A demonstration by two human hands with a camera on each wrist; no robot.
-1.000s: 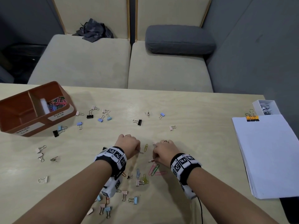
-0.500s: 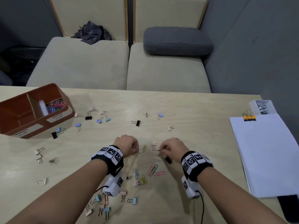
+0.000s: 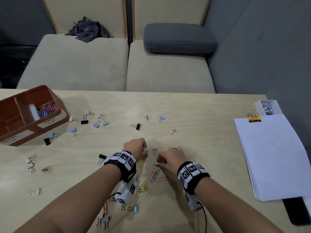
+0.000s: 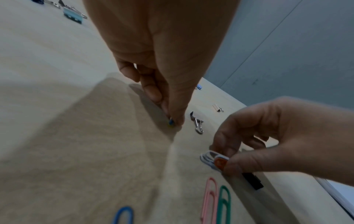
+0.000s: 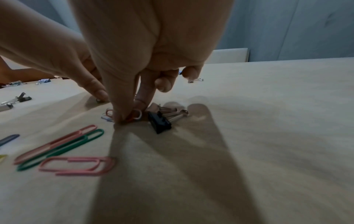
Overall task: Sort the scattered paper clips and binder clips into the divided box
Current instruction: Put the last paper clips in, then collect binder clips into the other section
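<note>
The brown divided box (image 3: 52, 121) stands at the table's far left, with coloured paper clips (image 3: 48, 107) in its right compartment. Binder clips and paper clips lie scattered over the table. My left hand (image 3: 146, 151) pinches a small paper clip (image 4: 171, 122) against the tabletop. My right hand (image 3: 159, 163) pinches a small bunch of paper clips (image 4: 212, 159) (image 5: 132, 116) at the table surface. A black binder clip (image 5: 160, 122) lies right beside the right fingertips, and a pink binder clip (image 3: 154, 150) sits between the two hands.
A pink, a green and another pink paper clip (image 3: 155, 175) lie just nearer me than the hands. A stack of white paper (image 3: 272, 155) with an orange binder clip (image 3: 254, 118) lies at the right, a small white box (image 3: 267, 107) behind it. A sofa stands beyond the table.
Both hands have drawn slightly nearer me and kept pinching at the table. The right hand has moved down onto the white and orange paper clips. A black binder clip shows left of the left wrist.
</note>
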